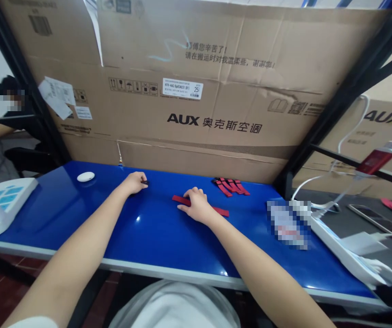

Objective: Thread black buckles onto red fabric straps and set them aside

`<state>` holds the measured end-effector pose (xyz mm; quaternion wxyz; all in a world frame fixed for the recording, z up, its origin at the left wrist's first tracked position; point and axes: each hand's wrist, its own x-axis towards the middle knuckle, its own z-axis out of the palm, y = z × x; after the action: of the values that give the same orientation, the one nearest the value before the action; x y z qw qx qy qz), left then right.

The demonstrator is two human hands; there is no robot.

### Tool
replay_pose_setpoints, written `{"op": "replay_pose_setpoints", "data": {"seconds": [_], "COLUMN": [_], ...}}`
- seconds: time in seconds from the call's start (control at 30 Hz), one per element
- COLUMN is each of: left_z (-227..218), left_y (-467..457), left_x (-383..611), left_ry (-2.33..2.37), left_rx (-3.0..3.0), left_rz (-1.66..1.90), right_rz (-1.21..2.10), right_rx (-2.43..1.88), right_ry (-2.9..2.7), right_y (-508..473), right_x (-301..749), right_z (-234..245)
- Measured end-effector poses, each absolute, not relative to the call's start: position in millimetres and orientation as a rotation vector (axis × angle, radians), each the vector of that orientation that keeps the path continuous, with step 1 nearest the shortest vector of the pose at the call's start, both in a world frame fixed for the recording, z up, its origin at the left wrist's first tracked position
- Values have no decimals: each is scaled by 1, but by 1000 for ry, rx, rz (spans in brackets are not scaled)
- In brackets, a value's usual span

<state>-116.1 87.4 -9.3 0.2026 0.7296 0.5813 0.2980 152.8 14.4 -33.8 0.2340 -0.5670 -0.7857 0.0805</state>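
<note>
My left hand (135, 183) is closed, with a small black piece (145, 182) pinched at its fingertips. Its exact kind is too small to make out. Lower and to the right, my right hand (196, 205) has its fingers curled over a flat red strap (221, 212), whose two ends stick out on either side of the hand. The middle of the strap is hidden under my palm. Beyond it, toward the back of the table, lie several short red straps with black parts (232, 187), side by side.
The blue table (141, 246) backs onto a large cardboard sheet (196, 100). A white oval object (85, 176) and a white device (6, 202) are on the left. Right are a blurred packet (287, 228), a power strip (346, 250), cables and a phone (380, 223). A person (14, 109) sits beyond.
</note>
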Motion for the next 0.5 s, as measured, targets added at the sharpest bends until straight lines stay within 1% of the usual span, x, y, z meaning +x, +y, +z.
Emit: {"op": "replay_pose_setpoints", "data": {"seconds": [0.07,0.13,0.23,0.33,0.4,0.5], "left_z": [-13,-13,-9,-4,-3,-4], "left_y": [91,89,73,55,46,40], "left_x": [-99,-81,-58,-42,-34,-23], "left_ry": [1580,1416,1039,827,770,756], "left_rx": [2041,2015,1819,1622,1558,1527], "left_rz": [810,815,796,821,873,961], "right_rz": [263,391,765,1065,1126,1125], "right_rx": [-1606,-1606,-1452,-1237,-1156,-1071], "right_ry": [-2112,-2079,-1994,-1905,-1910,-1964], "right_y": [18,21,23,22,20,16], "right_x": [149,152,167,183,190,193], "right_z": [-37,-37,-33,-26,-20,-12]}}
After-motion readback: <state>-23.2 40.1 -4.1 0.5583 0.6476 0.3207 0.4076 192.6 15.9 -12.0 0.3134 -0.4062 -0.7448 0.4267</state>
